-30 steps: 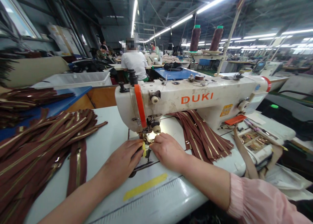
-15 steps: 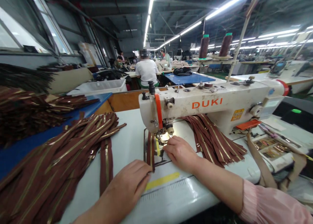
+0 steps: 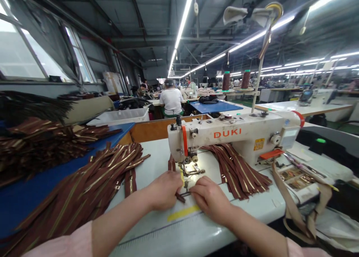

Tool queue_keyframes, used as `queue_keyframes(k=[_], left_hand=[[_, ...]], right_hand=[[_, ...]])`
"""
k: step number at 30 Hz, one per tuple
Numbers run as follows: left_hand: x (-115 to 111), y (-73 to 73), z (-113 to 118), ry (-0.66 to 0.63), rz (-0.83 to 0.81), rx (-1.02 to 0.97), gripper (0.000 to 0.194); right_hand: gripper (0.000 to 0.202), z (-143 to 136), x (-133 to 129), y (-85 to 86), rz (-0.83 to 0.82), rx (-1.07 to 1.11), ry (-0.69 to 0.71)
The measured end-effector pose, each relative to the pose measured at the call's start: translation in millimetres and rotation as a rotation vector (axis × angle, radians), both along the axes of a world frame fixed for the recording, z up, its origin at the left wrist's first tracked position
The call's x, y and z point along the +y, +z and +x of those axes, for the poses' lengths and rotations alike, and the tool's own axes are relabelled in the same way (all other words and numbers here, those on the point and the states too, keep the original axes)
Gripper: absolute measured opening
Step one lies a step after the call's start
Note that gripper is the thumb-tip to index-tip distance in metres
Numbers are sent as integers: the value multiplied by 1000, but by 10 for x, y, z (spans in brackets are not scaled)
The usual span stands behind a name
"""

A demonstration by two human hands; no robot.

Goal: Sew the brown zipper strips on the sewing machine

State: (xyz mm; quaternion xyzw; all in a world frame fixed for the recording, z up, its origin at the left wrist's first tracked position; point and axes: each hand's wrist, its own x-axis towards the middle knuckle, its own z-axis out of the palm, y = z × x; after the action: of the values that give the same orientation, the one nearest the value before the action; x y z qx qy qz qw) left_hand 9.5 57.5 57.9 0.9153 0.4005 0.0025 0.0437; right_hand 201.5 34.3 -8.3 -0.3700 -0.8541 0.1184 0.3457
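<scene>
My left hand [image 3: 166, 189] is closed over a brown zipper [image 3: 171, 163] just left of the needle area of the white sewing machine [image 3: 206, 131]. One end of that zipper sticks out below my fingers; the middle is hidden under the hand. My right hand [image 3: 211, 199] rests on the bed in front of the presser foot [image 3: 193, 170], fingertips pressed together. What they pinch, if anything, I cannot make out. A pile of brown zippers with gold teeth [image 3: 92, 186] lies to the left, and a fanned bundle of brown zippers [image 3: 241, 171] lies under the machine arm.
A yellow tape strip [image 3: 183, 213] and a ruler scale mark the table's front. To the right sit a tray of small metal parts [image 3: 297, 178] and a beige strap [image 3: 280, 189]. More zippers are heaped on a blue table [image 3: 17, 201]. A person in white [image 3: 171, 101] sits ahead.
My left hand has moved up and right onto the zipper beside the needle area. My right hand has drawn slightly back from the presser foot. The head view has tilted upward.
</scene>
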Motion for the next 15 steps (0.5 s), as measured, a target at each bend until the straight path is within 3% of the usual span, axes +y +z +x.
queue_keyframes(k=[3,5,9,12,15], left_hand=[[-131,-37,74,87,-9,-63,11],[-267,-50,149,153,-15,-128,8],[-594,95,178,275,-34,-285,12],[-807,235,-120,438,-97,-384,33],[-924,121,-673,542,-23,-306,41]], right_hand=[[22,-21,-132,10,-281,240,-27],[14,-37,-183,57,-422,363,4],[25,55,-197,267,-630,575,93],[37,190,-119,404,-766,674,148],[43,175,24,381,-881,712,152]])
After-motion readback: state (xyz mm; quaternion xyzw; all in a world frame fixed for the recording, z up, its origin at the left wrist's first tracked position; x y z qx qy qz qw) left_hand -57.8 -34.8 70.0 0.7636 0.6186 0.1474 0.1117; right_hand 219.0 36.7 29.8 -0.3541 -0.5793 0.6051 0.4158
